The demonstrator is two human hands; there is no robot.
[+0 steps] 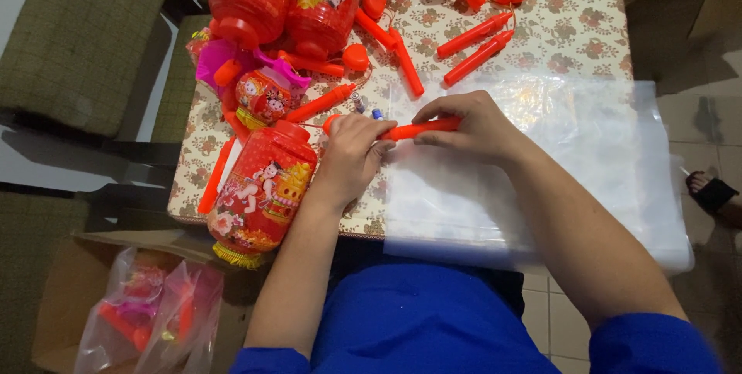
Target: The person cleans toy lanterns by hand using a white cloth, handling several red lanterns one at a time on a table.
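A red stick (417, 128) is pinched at its ends by the left hand (352, 154) and right hand (471, 123), both grips closed; it is judged light, stiff, smooth plastic

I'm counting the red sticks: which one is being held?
The stick gripped at both ends by the left hand and right hand, over the plastic sheet; the others lie untouched farther up the table.

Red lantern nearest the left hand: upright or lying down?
Lying down. The red lantern rests on its side, its yellow fringe past the table edge, beside the left hand.
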